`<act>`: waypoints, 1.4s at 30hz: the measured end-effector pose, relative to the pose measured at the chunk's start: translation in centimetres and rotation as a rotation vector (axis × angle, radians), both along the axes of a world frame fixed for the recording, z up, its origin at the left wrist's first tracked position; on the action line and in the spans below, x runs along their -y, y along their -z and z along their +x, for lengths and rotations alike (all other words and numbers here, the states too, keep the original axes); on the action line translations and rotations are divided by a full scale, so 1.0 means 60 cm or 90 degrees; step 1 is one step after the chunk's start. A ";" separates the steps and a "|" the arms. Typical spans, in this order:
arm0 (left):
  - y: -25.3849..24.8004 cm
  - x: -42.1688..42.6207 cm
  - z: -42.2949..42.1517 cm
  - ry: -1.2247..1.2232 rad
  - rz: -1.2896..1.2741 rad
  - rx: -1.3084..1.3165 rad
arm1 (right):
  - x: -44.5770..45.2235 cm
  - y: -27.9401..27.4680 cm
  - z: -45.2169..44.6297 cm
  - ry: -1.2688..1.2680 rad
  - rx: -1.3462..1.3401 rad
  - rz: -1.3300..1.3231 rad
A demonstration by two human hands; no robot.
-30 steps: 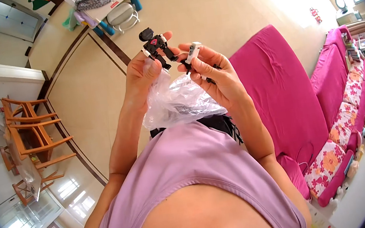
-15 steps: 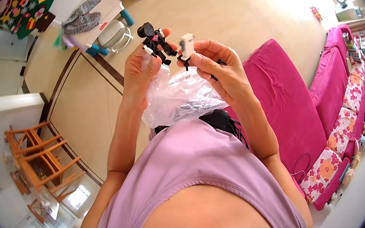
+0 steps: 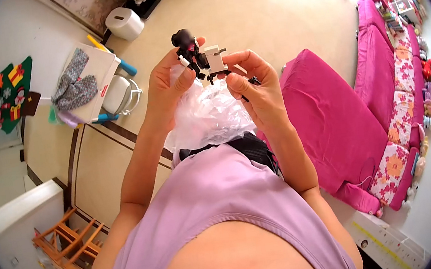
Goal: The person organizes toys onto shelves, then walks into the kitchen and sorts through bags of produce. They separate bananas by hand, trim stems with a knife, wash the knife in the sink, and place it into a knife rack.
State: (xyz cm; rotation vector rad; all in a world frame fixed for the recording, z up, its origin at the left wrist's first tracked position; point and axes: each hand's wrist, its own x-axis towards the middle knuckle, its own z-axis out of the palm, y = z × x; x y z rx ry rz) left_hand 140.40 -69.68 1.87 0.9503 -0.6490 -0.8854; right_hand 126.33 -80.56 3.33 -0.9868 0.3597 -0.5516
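Note:
My left hand (image 3: 166, 84) is closed on a small black toy figure (image 3: 192, 57) with white hands and a dark round head. Between the fingertips of my right hand (image 3: 259, 88) is a white block piece (image 3: 214, 60) with small black parts on it. The piece sits right beside the figure's body; whether the two are joined I cannot tell. Small black parts (image 3: 254, 81) also show against my right palm. A crumpled clear plastic bag (image 3: 207, 115) lies below both hands, over my lap.
To the right stands a pink sofa (image 3: 328, 125) with floral cushions and several soft toys. A small table (image 3: 99, 68) with a grey patterned cloth (image 3: 76, 86), a child's chair (image 3: 117, 94) and a white bin (image 3: 125, 24) are at the upper left. Wooden chairs (image 3: 68, 238) stand lower left.
My right hand has brought the white block piece leftward, up against the figure, and turned it. My left hand keeps its hold. The head view has swung, shifting the room around me.

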 end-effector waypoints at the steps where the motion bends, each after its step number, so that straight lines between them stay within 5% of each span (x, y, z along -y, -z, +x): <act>1: 0.005 0.017 0.014 0.004 0.002 -0.006 | 0.010 0.001 0.011 0.020 -0.014 0.007; 10: 0.011 0.183 0.093 0.099 0.038 -0.036 | 0.127 0.000 0.094 0.170 -0.024 0.054; 26: -0.004 0.713 0.077 0.137 0.117 0.166 | 0.628 0.016 0.106 0.282 0.002 0.093; 31: -0.015 0.869 0.059 0.195 0.137 -0.012 | 0.757 0.020 0.087 0.329 0.010 0.133; 34: -0.005 0.957 0.053 0.223 0.162 -0.116 | 0.833 0.028 0.081 0.339 0.096 0.224; 36: 0.015 1.019 0.072 0.264 0.140 -0.104 | 0.891 0.032 0.079 0.392 0.257 0.457; 42: 0.038 1.243 0.122 0.305 0.125 -0.064 | 1.091 0.044 0.090 0.402 0.334 0.436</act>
